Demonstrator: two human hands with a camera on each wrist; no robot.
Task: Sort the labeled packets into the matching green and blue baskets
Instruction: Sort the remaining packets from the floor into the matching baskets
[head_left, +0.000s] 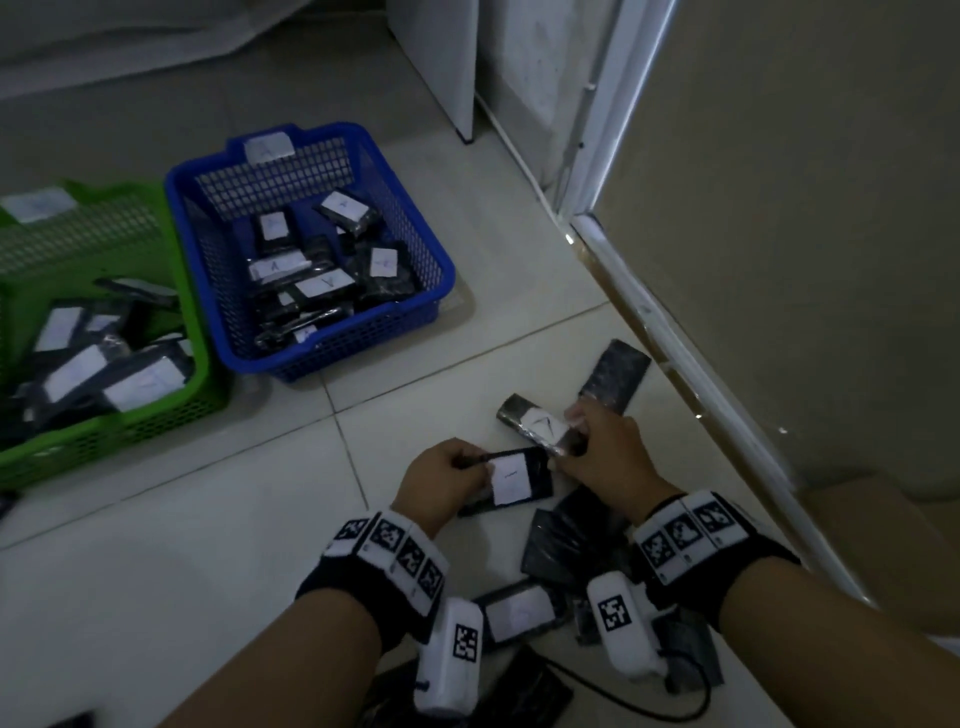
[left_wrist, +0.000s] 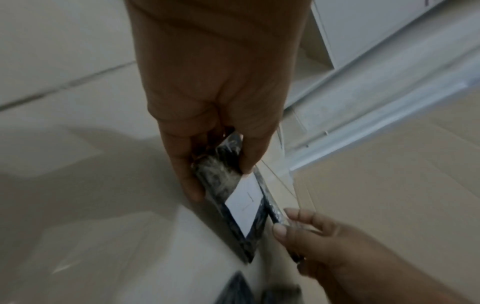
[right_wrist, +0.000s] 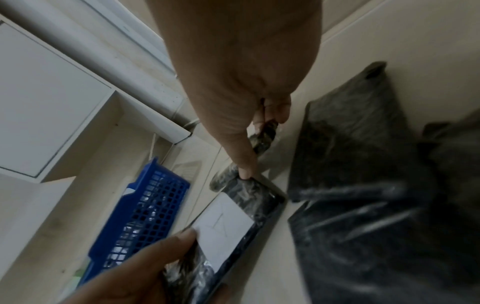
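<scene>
My left hand (head_left: 475, 465) pinches a black packet (head_left: 519, 480) by its end, white label up, just above the floor. My right hand (head_left: 574, 431) grips a second black packet (head_left: 535, 426) with a white label, right beside the first. The left wrist view shows the left fingers (left_wrist: 187, 181) pinching the first packet (left_wrist: 244, 207). The right hand's packet (right_wrist: 265, 137) is partly hidden by the palm in the right wrist view. The blue basket (head_left: 353, 343) and the green basket (head_left: 130, 426) stand at the left, both holding several labeled packets.
Several loose black packets (head_left: 561, 545) lie on the tiled floor under and behind my wrists, and one more (head_left: 615, 376) lies beyond the right hand. A cardboard panel with a white frame (head_left: 675, 332) rises on the right. White furniture (head_left: 441, 62) stands at the back.
</scene>
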